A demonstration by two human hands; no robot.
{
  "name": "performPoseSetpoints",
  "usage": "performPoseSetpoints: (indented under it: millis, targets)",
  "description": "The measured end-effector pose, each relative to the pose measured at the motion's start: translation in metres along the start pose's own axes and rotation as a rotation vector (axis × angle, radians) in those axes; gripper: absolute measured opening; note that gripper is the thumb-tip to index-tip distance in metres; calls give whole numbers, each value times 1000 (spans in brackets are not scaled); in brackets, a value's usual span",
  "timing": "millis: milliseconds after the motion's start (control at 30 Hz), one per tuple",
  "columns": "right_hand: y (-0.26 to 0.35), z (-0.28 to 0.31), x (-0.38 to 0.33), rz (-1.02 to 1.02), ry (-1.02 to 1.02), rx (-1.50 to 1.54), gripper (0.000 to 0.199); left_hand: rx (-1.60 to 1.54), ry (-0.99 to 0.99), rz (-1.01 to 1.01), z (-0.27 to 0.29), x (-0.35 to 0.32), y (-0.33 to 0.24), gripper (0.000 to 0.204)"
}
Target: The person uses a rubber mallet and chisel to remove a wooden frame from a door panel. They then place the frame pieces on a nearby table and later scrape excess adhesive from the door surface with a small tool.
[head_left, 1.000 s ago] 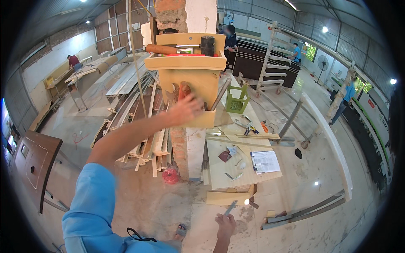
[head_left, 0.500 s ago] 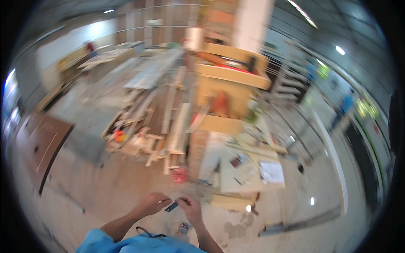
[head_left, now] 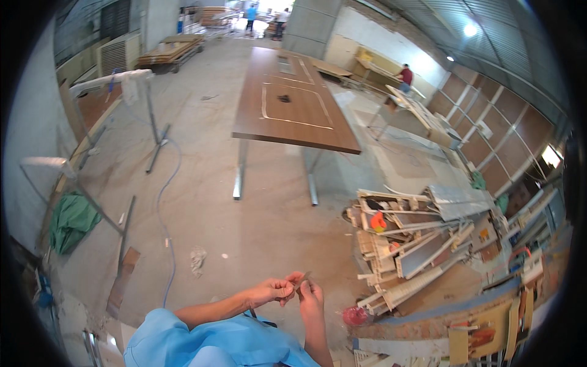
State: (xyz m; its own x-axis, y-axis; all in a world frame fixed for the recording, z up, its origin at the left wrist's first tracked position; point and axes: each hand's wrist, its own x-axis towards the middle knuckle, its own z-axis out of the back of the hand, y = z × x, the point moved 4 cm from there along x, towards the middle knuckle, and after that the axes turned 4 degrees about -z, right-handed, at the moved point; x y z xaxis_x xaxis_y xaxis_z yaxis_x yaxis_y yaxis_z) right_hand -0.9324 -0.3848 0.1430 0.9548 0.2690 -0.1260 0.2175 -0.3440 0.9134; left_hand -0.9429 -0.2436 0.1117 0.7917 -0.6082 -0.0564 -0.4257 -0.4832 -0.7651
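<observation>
Close in front of my body, at the lower middle, both hands meet around a small, thin, flat strip (head_left: pixel 301 282). My right hand (head_left: pixel 311 295) pinches it between thumb and fingers, and it slants upward. Right beside it, my left hand (head_left: pixel 277 291) is closed, thumb against fingers, its tips at the strip's edge. Whether those tips hold the strip or something smaller cannot be made out. Ahead stands a long table with a brown top (head_left: pixel 293 125) on metal legs. Pale outlines mark its surface, and a small black object (head_left: pixel 284 98) lies there.
Right of my hands is a heap of pale frame offcuts (head_left: pixel 422 238), with a red bundle (head_left: pixel 354 315) at its near end. A blue hose (head_left: pixel 160 208) crosses the floor on the left, near metal stands (head_left: pixel 151 113) and a green sheet (head_left: pixel 72 221). A person (head_left: pixel 405 76) works far right.
My view has swung left, bringing the brown table ahead and the offcut heap to the right. My hands have come together at the strip, which the right hand still holds.
</observation>
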Motion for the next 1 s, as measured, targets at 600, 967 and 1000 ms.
performPoseSetpoints:
  millis: [600, 967, 1000]
  targets:
    - [-70, -129, 432, -191, -267, 54, 19, 606, -601, 11, 358, 12, -267, 38]
    - [-72, -341, 764, -68, 71, -192, 22, 871, -1020, 117, 603, 29, -449, 32]
    - [-76, -354, 793, -46, 52, -182, 21, 850, -1011, 91, 633, 32, -459, 32]
